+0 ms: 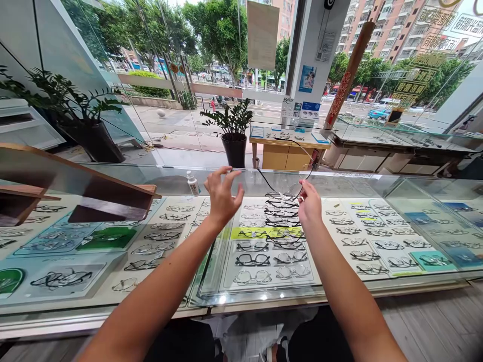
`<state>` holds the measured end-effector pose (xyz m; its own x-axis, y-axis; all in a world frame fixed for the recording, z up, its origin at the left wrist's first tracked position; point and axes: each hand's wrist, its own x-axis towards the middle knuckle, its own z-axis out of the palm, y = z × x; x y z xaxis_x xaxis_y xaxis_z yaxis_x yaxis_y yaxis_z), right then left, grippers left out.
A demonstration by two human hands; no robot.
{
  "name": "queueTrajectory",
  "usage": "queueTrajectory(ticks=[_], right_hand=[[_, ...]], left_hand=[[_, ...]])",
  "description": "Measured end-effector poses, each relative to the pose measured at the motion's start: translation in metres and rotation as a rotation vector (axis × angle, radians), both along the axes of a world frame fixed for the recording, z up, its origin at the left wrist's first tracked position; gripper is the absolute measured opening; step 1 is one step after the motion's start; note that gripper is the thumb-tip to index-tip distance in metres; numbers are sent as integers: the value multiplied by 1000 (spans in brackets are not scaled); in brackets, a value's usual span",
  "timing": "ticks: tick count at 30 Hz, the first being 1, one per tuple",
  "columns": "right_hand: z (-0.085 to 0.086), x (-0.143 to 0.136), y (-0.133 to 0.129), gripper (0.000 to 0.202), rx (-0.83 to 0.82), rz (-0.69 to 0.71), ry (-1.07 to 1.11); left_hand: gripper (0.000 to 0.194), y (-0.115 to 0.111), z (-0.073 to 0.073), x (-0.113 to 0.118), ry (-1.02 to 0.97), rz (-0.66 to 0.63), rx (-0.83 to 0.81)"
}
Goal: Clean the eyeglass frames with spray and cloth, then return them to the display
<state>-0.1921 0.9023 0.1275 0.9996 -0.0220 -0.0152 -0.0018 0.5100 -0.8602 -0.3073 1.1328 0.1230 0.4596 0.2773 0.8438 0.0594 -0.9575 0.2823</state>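
My right hand point(311, 203) is closed, pinching a pair of eyeglasses by its right side above the glass counter. The eyeglasses point(267, 180) have thin dark temples; part of the frame blends with the spectacles displayed below. To the left, my left hand point(225, 195) is raised with its fingers apart and curved, holding nothing. Just left of it stands a small white bottle point(192, 184) with a printed label. Under both hands, rows of spectacle frames point(252, 259) lie inside the glass display case point(260, 297).
A brown wooden display stand point(113, 203) rests on the counter at the left. Beyond the counter are a potted plant point(234, 148), a small wooden table point(287, 157) and another display counter point(372, 146). Large windows face the street.
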Motion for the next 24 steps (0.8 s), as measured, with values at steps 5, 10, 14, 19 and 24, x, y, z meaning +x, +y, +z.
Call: queueTrajectory(ticks=[5,10,14,19,24], right_hand=[[4,-4,1,34,59,104,21],[3,-15,7,36,102,219,-17],[1,-23,12,35,38,266,-56],[6,-34,11,35,34,284,-41],[29,-46,10,36,-37,318,-256]], left_hand=[[28,-50,8,-16,-74,-353,342],[26,-77,2,-14,41,-489,305],[15,-76,-3,-8,16,-477,275],[21,-65,0,-10,-74,-516,243],[14,-59,22,-14,-246,-488,142]])
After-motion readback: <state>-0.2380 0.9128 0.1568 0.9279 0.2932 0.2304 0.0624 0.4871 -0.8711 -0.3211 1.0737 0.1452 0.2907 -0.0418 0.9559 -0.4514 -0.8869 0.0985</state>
